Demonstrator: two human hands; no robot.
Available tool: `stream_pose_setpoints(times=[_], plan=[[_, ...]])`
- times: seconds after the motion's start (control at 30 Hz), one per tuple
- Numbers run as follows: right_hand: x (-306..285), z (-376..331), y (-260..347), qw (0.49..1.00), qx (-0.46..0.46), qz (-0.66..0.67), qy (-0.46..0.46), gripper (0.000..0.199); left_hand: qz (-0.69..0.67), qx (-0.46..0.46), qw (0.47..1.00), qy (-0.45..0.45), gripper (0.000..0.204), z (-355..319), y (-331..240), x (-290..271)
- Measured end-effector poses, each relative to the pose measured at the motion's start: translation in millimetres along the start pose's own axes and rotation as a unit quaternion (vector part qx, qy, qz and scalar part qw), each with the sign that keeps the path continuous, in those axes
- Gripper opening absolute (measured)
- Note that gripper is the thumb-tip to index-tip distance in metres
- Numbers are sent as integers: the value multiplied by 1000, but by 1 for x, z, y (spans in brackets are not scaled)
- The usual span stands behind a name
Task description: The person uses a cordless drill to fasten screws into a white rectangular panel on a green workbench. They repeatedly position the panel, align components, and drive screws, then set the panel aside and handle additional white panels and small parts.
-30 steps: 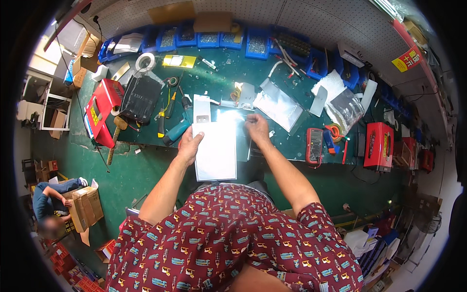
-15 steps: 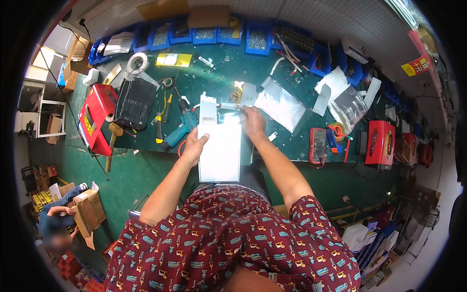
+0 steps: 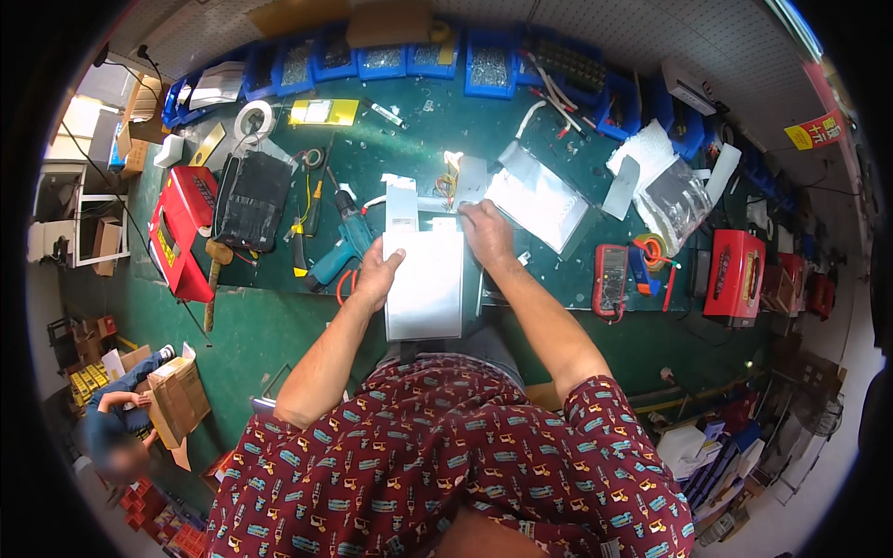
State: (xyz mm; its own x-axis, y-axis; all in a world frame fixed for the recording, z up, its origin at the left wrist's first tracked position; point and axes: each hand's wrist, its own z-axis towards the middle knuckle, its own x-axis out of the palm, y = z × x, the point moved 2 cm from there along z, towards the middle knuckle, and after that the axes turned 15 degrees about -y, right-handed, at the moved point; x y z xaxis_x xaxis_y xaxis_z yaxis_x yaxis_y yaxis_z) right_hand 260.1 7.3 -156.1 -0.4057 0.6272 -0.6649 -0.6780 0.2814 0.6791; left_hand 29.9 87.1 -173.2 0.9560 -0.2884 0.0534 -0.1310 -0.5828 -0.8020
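Note:
A flat silver-white metal panel (image 3: 424, 288) juts over the bench's near edge towards me. My left hand (image 3: 378, 273) grips its left edge, thumb lying on top. Just beyond the panel's far right corner, my right hand (image 3: 486, 232) has its fingers pinched together beside an upright grey metal plate (image 3: 471, 179); what they hold is too small to make out. A bundle of thin coloured wires (image 3: 450, 183) rises left of that plate. Behind the panel's left part stands a narrow silver metal piece (image 3: 401, 200). A teal cordless drill (image 3: 345, 244) lies left of my left hand.
Blue bins (image 3: 490, 67) of small hardware line the back. A bagged metal sheet (image 3: 537, 206), a red multimeter (image 3: 610, 277) and a red machine (image 3: 734, 272) lie rightward. A black pouch (image 3: 253, 200) and a mallet (image 3: 216, 265) are left. Another person (image 3: 119, 418) handles a cardboard box at lower left.
Bright glare on the panel has faded, and its near edge sits slightly higher in view. My hands keep nearly the same places; the whole view has shifted a little.

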Motion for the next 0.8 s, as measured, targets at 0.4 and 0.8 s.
stream_pose_setpoints(times=[0.4,0.8], plan=[[7,30,1,984,-138,-79,76,6,-35,43,998,23,34,-4,-9,6],[6,75,-9,963,-57,-81,250,15,-15,16,999,43,38,1,-11,21]])
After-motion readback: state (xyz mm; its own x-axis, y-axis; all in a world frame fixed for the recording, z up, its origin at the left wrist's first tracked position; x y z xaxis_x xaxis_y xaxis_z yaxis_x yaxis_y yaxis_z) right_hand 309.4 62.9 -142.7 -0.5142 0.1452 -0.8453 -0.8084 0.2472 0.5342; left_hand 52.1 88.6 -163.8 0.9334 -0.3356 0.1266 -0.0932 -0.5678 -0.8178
